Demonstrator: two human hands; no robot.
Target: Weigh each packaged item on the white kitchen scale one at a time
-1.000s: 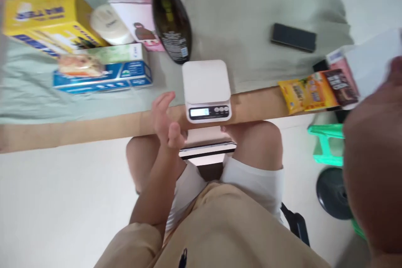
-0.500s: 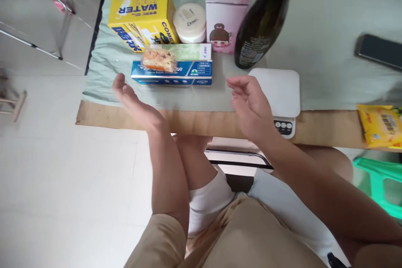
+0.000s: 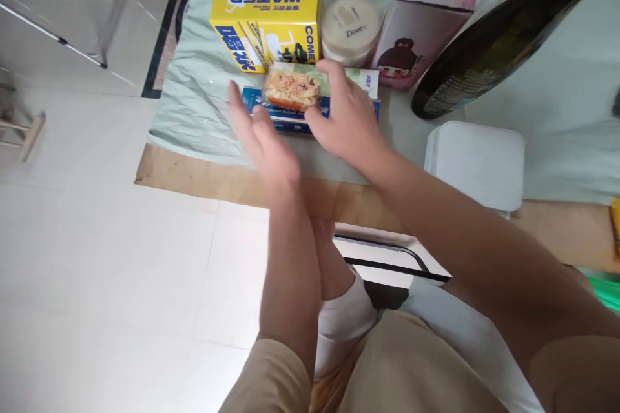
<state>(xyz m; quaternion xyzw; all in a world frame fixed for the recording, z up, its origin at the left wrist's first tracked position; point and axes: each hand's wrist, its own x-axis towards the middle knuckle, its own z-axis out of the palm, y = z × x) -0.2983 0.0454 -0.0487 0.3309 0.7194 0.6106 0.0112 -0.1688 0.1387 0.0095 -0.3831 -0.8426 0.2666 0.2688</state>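
Note:
A small clear-wrapped snack pack (image 3: 290, 89) lies on top of a long blue and green box (image 3: 290, 117) near the table's front edge. My right hand (image 3: 346, 117) reaches over the box, thumb and fingers spread around the right end of the snack pack and touching it. My left hand (image 3: 261, 135) is flat and open just left of the box, fingers pointing away from me, holding nothing.
Behind the blue box stand a yellow carton (image 3: 268, 16), a white cream jar (image 3: 349, 31), a pink box (image 3: 426, 19) and a dark glass bottle (image 3: 504, 35). A white kitchen scale (image 3: 477, 164) sits at the right on the green-clothed table (image 3: 194, 110).
Both hands have moved forward to the blue box: the right hand came left off the scale onto the snack pack, the left hand closed in beside it. The view shifted left and nearer.

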